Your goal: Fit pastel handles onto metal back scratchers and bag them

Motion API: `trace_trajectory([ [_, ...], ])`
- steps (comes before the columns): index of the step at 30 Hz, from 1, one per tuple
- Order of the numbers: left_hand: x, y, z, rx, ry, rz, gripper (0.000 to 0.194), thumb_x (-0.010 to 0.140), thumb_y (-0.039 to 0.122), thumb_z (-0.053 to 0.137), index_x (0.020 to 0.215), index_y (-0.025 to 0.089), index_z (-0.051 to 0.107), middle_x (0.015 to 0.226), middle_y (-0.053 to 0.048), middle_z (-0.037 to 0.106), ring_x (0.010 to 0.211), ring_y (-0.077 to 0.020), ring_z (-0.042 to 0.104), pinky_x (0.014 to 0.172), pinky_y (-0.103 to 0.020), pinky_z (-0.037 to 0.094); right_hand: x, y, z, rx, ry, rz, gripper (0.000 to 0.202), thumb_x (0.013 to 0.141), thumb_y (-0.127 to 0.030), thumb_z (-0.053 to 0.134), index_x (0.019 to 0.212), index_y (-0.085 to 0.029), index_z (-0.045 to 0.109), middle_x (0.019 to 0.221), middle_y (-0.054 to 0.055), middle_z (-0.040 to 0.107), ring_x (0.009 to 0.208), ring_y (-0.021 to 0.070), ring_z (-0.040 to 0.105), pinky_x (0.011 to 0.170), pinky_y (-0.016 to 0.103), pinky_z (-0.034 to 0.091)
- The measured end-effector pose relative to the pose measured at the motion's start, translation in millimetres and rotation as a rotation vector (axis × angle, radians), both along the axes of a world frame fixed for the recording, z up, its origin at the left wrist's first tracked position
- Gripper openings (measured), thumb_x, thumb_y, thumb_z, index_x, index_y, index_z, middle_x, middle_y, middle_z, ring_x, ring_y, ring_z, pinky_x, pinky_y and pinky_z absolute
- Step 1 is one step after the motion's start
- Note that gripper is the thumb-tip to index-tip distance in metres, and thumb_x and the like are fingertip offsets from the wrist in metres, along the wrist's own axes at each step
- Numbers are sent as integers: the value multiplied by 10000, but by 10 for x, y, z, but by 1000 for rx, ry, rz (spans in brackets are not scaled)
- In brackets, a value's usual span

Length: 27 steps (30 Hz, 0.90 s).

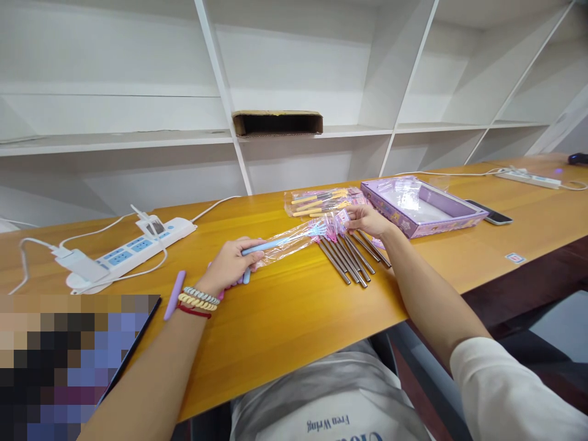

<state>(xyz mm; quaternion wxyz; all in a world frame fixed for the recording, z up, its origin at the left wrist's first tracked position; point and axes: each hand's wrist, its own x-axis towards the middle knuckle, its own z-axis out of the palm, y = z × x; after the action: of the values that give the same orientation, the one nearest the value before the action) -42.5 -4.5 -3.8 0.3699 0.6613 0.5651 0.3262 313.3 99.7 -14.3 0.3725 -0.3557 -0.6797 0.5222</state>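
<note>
My left hand (232, 263) is closed on the near end of a light blue stick (275, 243), which lies along a clear plastic sleeve (294, 245). My right hand (367, 220) pinches the far end of that sleeve, by a pinkish-purple label. Beneath the right hand, several metal rods (346, 260) fan out on the table, with pink and blue pieces at their upper ends. Purple and blue pieces lie partly hidden under my left hand. A lilac stick (175, 295) rests beside my left wrist.
Behind the hands lie wrapped yellow-handled sticks (316, 202). A purple open box (413, 208) stands to the right, with a phone (491, 212) beside it. A power strip (133, 251) with plugs and cables is at left. White shelves (298, 55) hold a cardboard box (278, 122).
</note>
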Motion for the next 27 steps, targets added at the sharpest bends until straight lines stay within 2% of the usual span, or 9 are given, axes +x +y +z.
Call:
trace_trajectory([
  [3,12,-4,3,-7,-14,6,486,773,402,599,1203,177,568,604,13,534,429,-84,470,382,-203,399,-34,-29,31,10,39,-57,470,633,-188,695,1078,-215,544,554,-73,499,504,97,538,461,212,424],
  [7,26,-8,6,-5,-24,10,495,767,399,604,1201,163,571,601,14,529,437,-84,468,375,-198,388,-84,-72,69,39,53,-114,507,637,-175,677,1118,-214,522,565,-69,496,509,97,544,442,203,398],
  [10,41,-9,8,-5,-37,-1,522,757,402,613,1208,144,566,604,11,530,431,-80,459,358,-193,367,-130,-118,103,91,29,-89,692,651,-162,653,1301,-235,427,528,-90,466,473,98,534,421,202,379],
  [12,53,-12,15,-16,-48,1,531,757,410,608,1214,144,561,603,12,531,409,-73,437,341,-192,350,-157,-147,123,113,8,-74,723,663,-171,639,1346,-218,409,518,-89,469,467,103,542,424,210,387],
  [17,64,-21,27,-31,-66,11,531,745,405,621,1200,135,567,614,5,537,435,-80,453,345,-193,364,-173,-149,110,145,-47,-98,488,653,-198,664,1131,-161,574,485,-81,471,426,110,537,418,224,396],
  [21,35,-12,2,-33,-70,15,517,759,408,612,1215,169,560,596,13,537,431,-80,462,374,-199,395,-158,-115,74,147,1,-114,425,638,-216,703,1021,-191,520,476,-95,462,428,123,553,398,211,382],
  [27,36,-27,21,-23,-87,24,508,748,398,628,1196,163,575,604,6,556,431,-82,481,377,-199,395,-177,-132,90,158,18,-181,441,634,-265,726,981,-202,463,509,-84,508,421,106,534,387,193,342],
])
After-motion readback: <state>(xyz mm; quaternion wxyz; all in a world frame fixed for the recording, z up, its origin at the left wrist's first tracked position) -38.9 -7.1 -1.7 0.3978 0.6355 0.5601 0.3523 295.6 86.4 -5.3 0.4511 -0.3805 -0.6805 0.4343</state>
